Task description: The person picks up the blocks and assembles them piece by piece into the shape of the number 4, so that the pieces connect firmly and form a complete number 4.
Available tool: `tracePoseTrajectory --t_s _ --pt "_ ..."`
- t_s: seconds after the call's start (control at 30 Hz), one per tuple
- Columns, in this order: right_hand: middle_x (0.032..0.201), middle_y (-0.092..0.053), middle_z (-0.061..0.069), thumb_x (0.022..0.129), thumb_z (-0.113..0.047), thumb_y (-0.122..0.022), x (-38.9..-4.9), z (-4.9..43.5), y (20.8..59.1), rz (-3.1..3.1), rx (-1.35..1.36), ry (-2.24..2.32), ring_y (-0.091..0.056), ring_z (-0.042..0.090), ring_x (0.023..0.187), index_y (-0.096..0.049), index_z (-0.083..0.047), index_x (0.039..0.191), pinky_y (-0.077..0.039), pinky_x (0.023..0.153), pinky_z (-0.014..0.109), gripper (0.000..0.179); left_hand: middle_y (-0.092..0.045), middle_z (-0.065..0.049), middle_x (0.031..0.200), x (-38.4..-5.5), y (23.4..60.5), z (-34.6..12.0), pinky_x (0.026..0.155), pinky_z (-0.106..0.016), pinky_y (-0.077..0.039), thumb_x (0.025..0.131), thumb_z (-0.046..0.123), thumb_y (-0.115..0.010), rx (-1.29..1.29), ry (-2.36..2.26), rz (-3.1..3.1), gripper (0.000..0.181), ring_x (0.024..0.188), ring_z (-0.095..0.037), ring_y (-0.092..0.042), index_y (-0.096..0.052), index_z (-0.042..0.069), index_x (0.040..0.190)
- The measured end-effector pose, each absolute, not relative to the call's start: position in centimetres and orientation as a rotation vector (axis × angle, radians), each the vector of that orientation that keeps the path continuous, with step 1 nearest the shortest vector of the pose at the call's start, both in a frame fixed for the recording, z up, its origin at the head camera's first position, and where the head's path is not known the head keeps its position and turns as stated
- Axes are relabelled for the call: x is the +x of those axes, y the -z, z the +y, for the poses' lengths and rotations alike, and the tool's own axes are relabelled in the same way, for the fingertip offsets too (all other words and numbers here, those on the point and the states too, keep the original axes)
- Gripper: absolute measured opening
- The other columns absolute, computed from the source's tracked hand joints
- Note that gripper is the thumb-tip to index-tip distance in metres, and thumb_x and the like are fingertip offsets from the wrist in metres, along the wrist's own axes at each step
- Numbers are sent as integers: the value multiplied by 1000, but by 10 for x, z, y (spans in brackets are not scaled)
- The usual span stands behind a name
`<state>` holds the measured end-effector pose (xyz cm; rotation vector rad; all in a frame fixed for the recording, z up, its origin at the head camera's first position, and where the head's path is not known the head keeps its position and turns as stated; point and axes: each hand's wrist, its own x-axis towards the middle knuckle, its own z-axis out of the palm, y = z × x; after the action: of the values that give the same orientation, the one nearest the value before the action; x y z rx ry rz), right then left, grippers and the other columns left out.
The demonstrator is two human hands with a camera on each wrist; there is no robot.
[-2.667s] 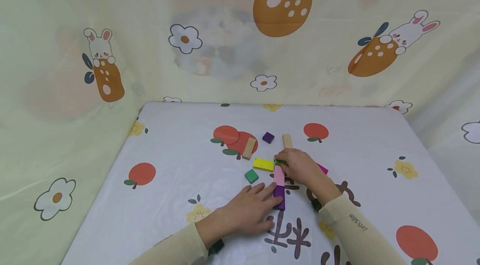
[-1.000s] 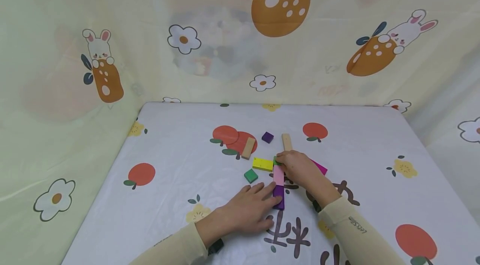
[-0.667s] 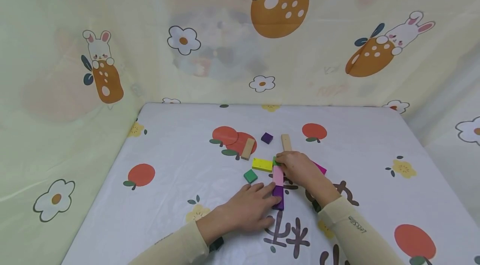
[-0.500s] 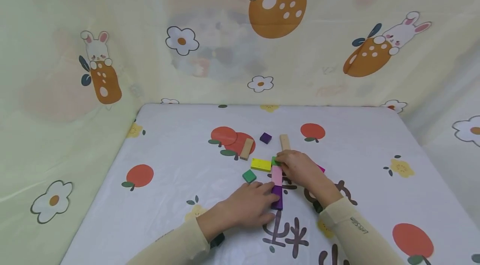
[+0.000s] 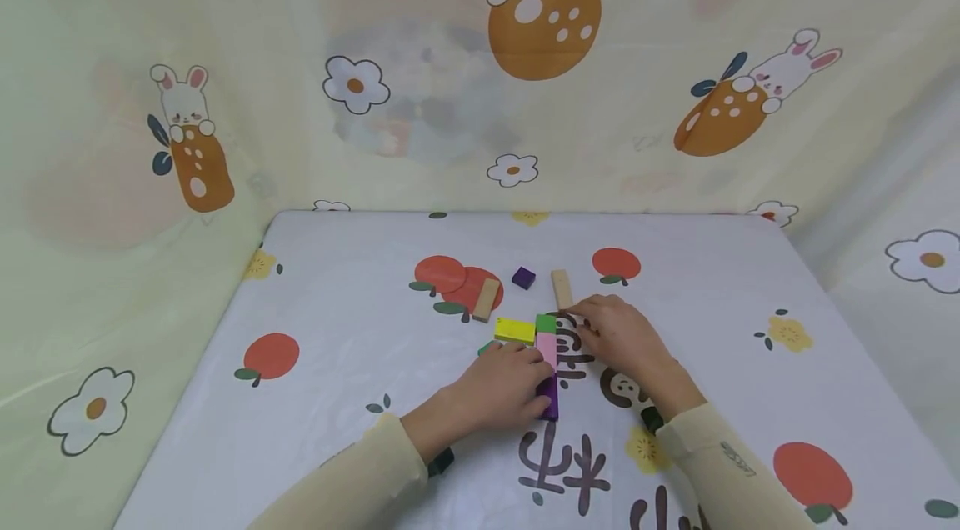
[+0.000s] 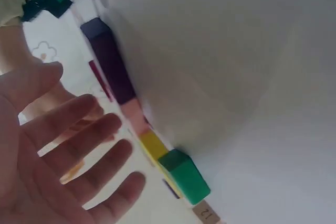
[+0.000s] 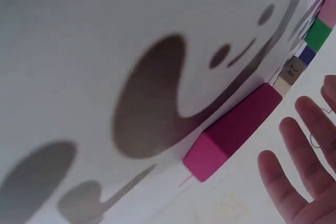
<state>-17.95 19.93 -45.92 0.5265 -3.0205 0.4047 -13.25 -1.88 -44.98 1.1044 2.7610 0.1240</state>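
A row of blocks runs away from me: purple block [image 5: 551,403], pink block [image 5: 547,347] and small green block [image 5: 546,323], end to end. Left of the green end lies a yellow block [image 5: 515,331]. My left hand [image 5: 495,388] is beside the row with fingers spread, fingertips right at the purple block in the head view. It covers most of another green block [image 6: 190,182]. My right hand [image 5: 626,338] hovers right of the row, fingers loose and holding nothing. Beneath it, hidden from the head view, is a magenta block [image 7: 236,132].
Two tan blocks, a left one [image 5: 487,299] and a right one [image 5: 562,290], lie farther back, with a small dark purple block [image 5: 523,277] between them. The white tablecloth [image 5: 360,288] carries printed fruit and letters. A patterned curtain [image 5: 420,138] stands behind the table.
My right hand has let go of the small green block and moved right. My left hand has shifted forward over the other green block. The head view has turned slightly right.
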Motion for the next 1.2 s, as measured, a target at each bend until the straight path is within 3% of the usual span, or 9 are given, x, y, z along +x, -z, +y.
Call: tracePoseTrajectory --t_s 0.1,0.23,0.4,0.8,1.2 --pt "124 -72 16 93 -9 -71 -178 205 460 -3027 501 -398 -65 38 118 -72 -6 128 -53 102 55 35 -59 3 148 -137 455 -18 114 -47 -44 97 47 -66 1090 -112 2808 50 140 -26 -50 -62 27 142" --pt "126 -70 19 91 -9 -72 -177 212 459 -3057 477 -397 -64 39 118 -68 -2 132 -52 104 56 42 -36 1 168 -142 457 -18 123 -58 -31 93 57 -67 1045 -104 2813 74 155 -34 -32 -45 25 157" --pt "130 -66 21 91 -13 -74 -173 220 460 -3120 399 -387 -62 39 117 -63 -1 138 -53 101 57 50 -19 -1 174 -144 461 -18 126 -60 -21 90 68 -62 1021 -96 2765 92 160 -34 -18 -29 24 165" --pt "112 -67 19 89 -11 -77 -174 221 463 -3216 266 -357 -62 30 95 -60 1 139 -58 92 52 54 -17 1 175 -144 468 -15 128 -58 -18 96 68 -53 971 2 2741 90 161 -31 -15 -22 23 167" --pt "118 -73 15 89 -7 -76 -178 210 455 -3098 482 -422 -67 31 102 -67 -2 132 -56 97 53 44 -17 2 175 -144 470 -10 128 -57 -18 96 69 -51 972 7 2718 89 162 -30 -15 -23 23 166"
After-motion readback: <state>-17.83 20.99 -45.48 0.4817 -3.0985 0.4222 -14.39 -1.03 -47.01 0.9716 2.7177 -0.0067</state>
